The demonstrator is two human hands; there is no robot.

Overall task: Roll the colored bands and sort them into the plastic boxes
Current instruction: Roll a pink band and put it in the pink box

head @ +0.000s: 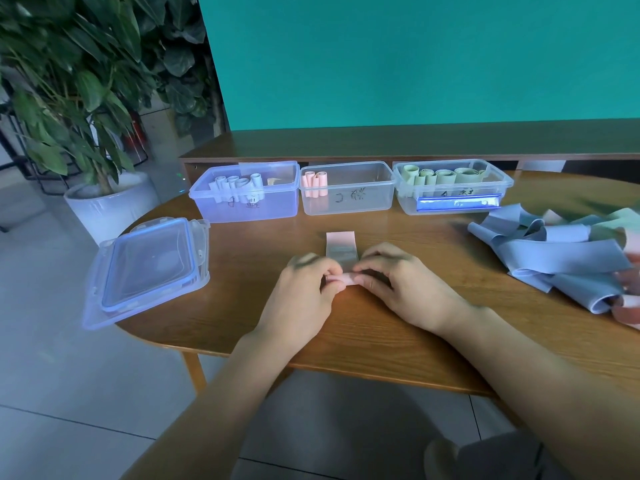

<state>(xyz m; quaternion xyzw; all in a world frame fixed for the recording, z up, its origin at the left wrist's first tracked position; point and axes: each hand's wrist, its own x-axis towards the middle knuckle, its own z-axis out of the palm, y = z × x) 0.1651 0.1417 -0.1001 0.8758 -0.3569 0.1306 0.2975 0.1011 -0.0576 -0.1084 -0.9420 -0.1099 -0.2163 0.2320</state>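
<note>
A pink band (341, 242) lies flat on the wooden table (381, 327), its near end rolled up. My left hand (308, 292) and my right hand (391, 282) pinch that rolled end from either side. Three clear plastic boxes stand in a row behind. The left box (246, 206) holds several pale blue rolls. The middle box (349, 202) holds pink rolls at its left end. The right box (453, 199) holds several green rolls.
A heap of loose blue, green and pink bands (561, 258) lies at the table's right. Stacked clear lids (149, 268) overhang the left table edge. A potted plant (104, 209) stands on the floor at left. A raised wooden ledge (415, 143) runs behind the boxes.
</note>
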